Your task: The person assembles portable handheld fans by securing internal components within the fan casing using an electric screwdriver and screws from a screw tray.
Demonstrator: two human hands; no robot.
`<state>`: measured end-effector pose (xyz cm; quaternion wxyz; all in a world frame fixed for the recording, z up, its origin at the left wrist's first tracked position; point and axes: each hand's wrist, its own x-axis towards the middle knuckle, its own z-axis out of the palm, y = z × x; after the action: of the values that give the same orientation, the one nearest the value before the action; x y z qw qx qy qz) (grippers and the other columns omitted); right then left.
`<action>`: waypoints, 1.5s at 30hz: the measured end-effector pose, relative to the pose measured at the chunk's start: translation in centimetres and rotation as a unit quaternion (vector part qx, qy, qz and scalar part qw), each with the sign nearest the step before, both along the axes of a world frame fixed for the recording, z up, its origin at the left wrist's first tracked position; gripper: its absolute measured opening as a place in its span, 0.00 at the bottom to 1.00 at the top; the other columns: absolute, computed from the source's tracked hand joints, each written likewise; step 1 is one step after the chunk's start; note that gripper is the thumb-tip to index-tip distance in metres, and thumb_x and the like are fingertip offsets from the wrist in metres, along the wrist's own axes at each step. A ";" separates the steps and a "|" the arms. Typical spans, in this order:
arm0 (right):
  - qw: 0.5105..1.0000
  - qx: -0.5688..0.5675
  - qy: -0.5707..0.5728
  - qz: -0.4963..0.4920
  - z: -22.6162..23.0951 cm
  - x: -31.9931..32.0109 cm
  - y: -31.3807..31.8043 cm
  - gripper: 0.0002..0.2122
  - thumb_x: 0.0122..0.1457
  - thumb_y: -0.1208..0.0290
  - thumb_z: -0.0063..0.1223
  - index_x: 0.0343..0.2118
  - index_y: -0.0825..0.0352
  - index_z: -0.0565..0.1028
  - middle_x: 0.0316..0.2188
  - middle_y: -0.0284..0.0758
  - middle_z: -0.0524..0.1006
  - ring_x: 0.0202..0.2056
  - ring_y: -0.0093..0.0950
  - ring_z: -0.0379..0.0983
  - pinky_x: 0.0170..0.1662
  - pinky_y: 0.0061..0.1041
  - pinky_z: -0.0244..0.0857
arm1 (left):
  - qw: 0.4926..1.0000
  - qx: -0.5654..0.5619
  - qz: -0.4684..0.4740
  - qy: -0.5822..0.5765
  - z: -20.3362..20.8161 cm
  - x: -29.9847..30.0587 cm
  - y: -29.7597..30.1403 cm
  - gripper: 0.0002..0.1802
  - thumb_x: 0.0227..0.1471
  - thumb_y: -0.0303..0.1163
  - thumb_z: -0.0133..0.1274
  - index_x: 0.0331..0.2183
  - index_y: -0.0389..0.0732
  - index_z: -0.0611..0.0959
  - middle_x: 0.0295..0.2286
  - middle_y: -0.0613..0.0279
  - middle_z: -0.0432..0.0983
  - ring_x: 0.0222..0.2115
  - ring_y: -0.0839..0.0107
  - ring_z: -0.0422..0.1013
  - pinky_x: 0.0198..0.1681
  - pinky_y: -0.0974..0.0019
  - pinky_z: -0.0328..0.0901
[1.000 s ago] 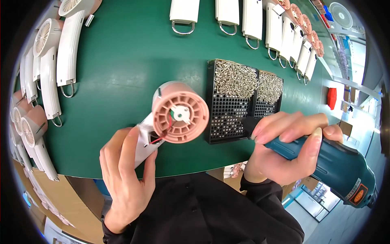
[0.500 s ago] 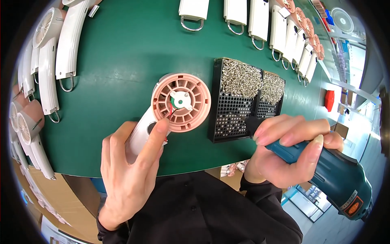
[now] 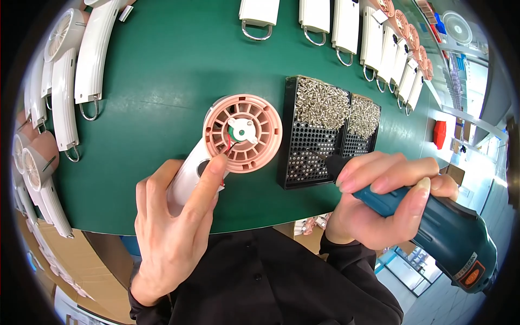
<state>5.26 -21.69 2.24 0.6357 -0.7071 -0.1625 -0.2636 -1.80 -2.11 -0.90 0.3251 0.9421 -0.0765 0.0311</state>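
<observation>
My left hand [image 3: 176, 227] is closed around the white handle of a handheld fan [image 3: 187, 181], its index finger resting at the lower rim of the pink round housing [image 3: 264, 154]. Inside that ribbed housing sits a white hub with a green part and red and black wires. In my right hand [image 3: 387, 197] is a dark teal electric screwdriver [image 3: 452, 244], gripped near its black nose. Its thin bit points at the holes of a black screw tray [image 3: 284, 162]. Loose silver screws [image 3: 322, 103] are heaped at the tray's far end; several more stand in the holes. Whether the bit touches a screw cannot be made out.
White fan handles with metal loops [image 3: 259, 13] line the far edge, some with pink housings, curving off to the right. More assembled fans [image 3: 62, 97] lie at the left on the green table [image 3: 146, 108]. A red object [image 3: 439, 134] stands beyond, at right.
The fan in my left hand has shifted very slightly away from me. My right hand and the screwdriver stay nearly where they were.
</observation>
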 end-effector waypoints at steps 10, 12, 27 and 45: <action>0.997 0.064 -0.042 0.018 2.3 -0.1 0.2 0.11 0.63 0.68 0.32 0.42 0.68 0.63 0.20 0.34 0.61 0.08 0.26 0.54 0.10 0.25 0.54 | 0.999 0.020 -0.033 -0.020 0.5 -0.3 0.2 0.34 0.34 0.21 0.59 0.48 0.56 0.80 0.36 0.57 0.66 0.29 0.63 0.65 0.26 0.67 0.65; 0.992 0.089 -0.051 0.072 3.4 -0.2 0.7 0.12 0.62 0.67 0.35 0.42 0.71 0.63 0.21 0.34 0.61 0.09 0.24 0.55 0.10 0.25 0.53 | 0.998 0.024 -0.052 -0.015 0.6 -0.8 0.2 0.37 0.32 0.21 0.57 0.49 0.57 0.79 0.36 0.56 0.67 0.28 0.64 0.65 0.25 0.68 0.65; 0.995 0.037 0.033 0.089 5.0 -2.3 3.6 0.14 0.62 0.64 0.37 0.44 0.69 0.58 0.20 0.32 0.63 0.10 0.25 0.61 0.16 0.26 0.64 | 0.997 0.048 -0.052 -0.039 -0.5 -2.1 -0.1 0.35 0.35 0.26 0.56 0.49 0.66 0.76 0.40 0.56 0.65 0.32 0.64 0.66 0.30 0.68 0.66; 0.983 0.032 -0.084 0.158 1.4 -2.1 4.7 0.12 0.60 0.69 0.42 0.41 0.69 0.57 0.20 0.38 0.65 0.08 0.31 0.61 0.11 0.26 0.63 | 0.997 0.013 -0.069 -0.009 0.2 -1.4 0.3 0.34 0.38 0.28 0.54 0.51 0.60 0.75 0.39 0.53 0.66 0.31 0.64 0.66 0.31 0.68 0.66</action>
<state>3.11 -16.95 3.67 0.6758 -0.6270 -0.3169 -0.2233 -3.17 -1.84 -0.73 0.3131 0.9385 -0.1448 0.0163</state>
